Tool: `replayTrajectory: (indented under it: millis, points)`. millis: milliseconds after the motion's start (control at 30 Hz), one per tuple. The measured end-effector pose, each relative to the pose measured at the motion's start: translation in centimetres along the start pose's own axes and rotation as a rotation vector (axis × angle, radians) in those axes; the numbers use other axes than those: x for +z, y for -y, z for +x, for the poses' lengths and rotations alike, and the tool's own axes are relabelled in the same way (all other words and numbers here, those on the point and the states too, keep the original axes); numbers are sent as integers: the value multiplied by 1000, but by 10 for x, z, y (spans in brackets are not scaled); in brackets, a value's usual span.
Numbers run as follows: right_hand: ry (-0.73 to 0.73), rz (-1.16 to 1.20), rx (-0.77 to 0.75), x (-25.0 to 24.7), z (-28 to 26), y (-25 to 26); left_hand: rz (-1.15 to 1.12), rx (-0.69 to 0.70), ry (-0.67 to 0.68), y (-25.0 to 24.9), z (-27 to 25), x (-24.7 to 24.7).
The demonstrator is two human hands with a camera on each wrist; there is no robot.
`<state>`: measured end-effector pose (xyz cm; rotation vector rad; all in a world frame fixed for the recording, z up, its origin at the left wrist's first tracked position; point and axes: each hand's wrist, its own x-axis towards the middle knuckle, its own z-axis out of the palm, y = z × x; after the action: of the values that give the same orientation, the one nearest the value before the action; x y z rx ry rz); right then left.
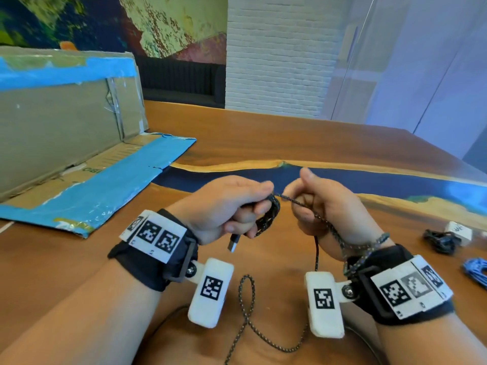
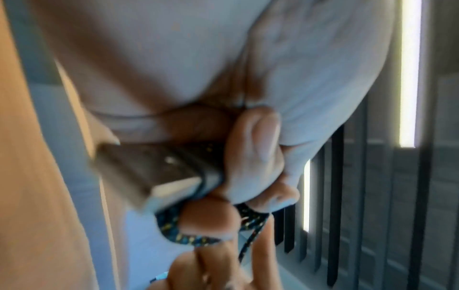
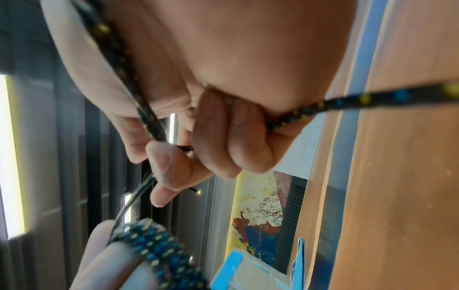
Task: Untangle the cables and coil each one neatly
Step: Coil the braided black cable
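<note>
While both hands — left hand (image 1: 232, 206), right hand (image 1: 324, 206) — clench the braided cable (image 1: 271, 214), bare table (image 1: 290, 143) stretches ahead.

My table (image 1: 303, 138) is brown wood with a dark blue band running across it, edged in pale yellow. On my far left a flattened cardboard sheet (image 1: 105, 185) with blue tape lies on it, its back flap standing up. At the right edge rest a black cable bundle (image 1: 440, 241), a white cube (image 1: 458, 229) just behind it, and a blue cable (image 1: 475, 271) nearer me. The slack of the braided cable (image 1: 246, 293) loops on the wood by my wrists.
</note>
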<state>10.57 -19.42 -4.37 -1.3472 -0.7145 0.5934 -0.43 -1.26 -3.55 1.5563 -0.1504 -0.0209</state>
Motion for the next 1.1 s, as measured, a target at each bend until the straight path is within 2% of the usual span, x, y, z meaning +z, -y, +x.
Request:
replayTrajectory:
  millis: [100,233,367,500,633,767,900,1000,1033,1100]
  points:
    - [-130,141,49,-16,1,2,-347,91,-141,-12,-1,0]
    - [-306,269,62,-49,0,0,-740,347,-345,-21,1,-30]
    - [-488,370,53,-74,6,-4,-866,447,-645,-14,6,-59]
    - [-638,528,92,-86,11,-9,-889,474,-786,-11,8,-60]
    - [-710,537,119,-87,17,-18,-882,470,-848,-7,13,-52]
    - [-653,205,137,-83,17,-23,-833,460,-886,-5,14,-53]
    - [-522,-77,78,-67,13,-15,-618,363,-907,-6,14,-49]
    - [-499,-383,-79,-49,8,-5,-429,291,-839,-6,15,-36]
    - [-481,-400,-139,-41,6,-2,-371,273,-797,-6,15,-31]
    - [-380,-292,-215,-26,4,-3,-271,241,-699,-8,14,-23]
